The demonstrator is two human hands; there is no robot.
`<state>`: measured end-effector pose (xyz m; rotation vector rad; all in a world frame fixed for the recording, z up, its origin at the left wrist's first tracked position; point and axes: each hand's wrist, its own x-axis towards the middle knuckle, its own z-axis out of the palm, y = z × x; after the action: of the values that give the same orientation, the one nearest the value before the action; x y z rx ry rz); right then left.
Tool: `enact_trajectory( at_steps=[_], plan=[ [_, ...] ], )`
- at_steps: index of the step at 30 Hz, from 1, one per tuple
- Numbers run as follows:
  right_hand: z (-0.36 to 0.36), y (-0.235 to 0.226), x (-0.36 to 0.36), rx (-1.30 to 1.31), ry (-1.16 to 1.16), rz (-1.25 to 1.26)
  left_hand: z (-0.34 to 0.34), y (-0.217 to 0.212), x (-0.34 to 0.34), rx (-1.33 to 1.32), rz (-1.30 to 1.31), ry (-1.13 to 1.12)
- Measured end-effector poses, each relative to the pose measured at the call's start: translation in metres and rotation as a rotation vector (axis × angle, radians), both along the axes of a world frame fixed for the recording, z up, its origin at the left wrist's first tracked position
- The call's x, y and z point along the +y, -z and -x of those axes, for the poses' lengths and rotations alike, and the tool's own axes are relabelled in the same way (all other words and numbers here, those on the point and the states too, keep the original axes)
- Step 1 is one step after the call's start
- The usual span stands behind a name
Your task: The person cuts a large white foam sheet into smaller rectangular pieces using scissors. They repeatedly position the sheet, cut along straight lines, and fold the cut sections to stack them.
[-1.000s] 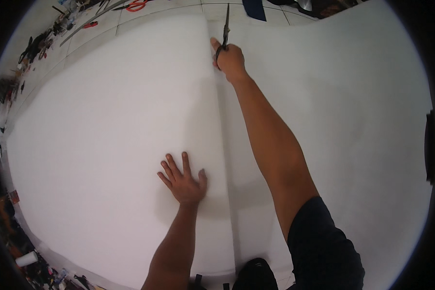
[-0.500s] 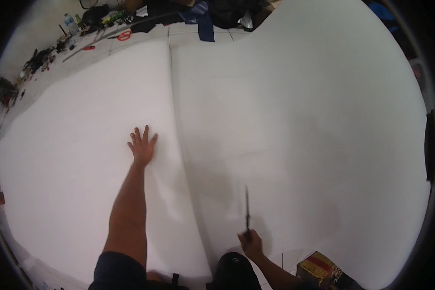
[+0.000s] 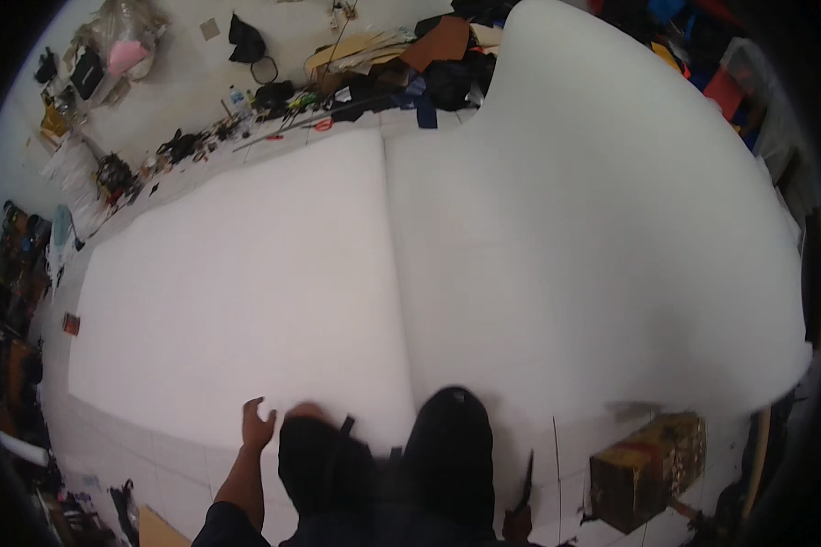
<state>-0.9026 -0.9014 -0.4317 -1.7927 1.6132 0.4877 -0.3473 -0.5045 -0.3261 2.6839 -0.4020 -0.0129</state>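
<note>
A big white foam-like sheet [image 3: 228, 283] lies flat on the left. Its long straight edge borders another white sheet [image 3: 602, 255], which curves upward at the right and far side. My left hand [image 3: 257, 424] hovers by the near edge of the left sheet, beside my knee, with thumb and fingers apart and nothing in them. Low in the picture, my right hand [image 3: 517, 524] grips a knife [image 3: 527, 479] with a long thin dark blade pointing away from me. Much of that hand is cut off or dark.
A worn brown cardboard box [image 3: 643, 469] stands on the tiled floor at the near right. Orange-handled scissors [image 3: 323, 125] lie past the far edge, near piled fabric and scraps [image 3: 438, 55]. A small reddish-brown block [image 3: 71, 323] sits at the left edge. Clutter lines the left wall.
My left hand has lifted off the sheet and drawn back toward my knee. My right hand with the knife has pulled back and rightward. The view has tilted up, showing more wall.
</note>
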Motion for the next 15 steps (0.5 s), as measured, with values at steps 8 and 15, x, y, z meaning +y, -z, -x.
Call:
enact_trajectory(
  at_steps=[8,15],
  plan=[
    [-0.024,-0.008,-0.023,-0.193,-0.432,-0.011,0.125,-0.038,0.081,0.078,0.239,-0.54],
    [-0.039,0.038,-0.061,-0.273,-0.741,-0.126,0.183,-0.068,-0.038,0.101,0.511,-0.306]
  ],
)
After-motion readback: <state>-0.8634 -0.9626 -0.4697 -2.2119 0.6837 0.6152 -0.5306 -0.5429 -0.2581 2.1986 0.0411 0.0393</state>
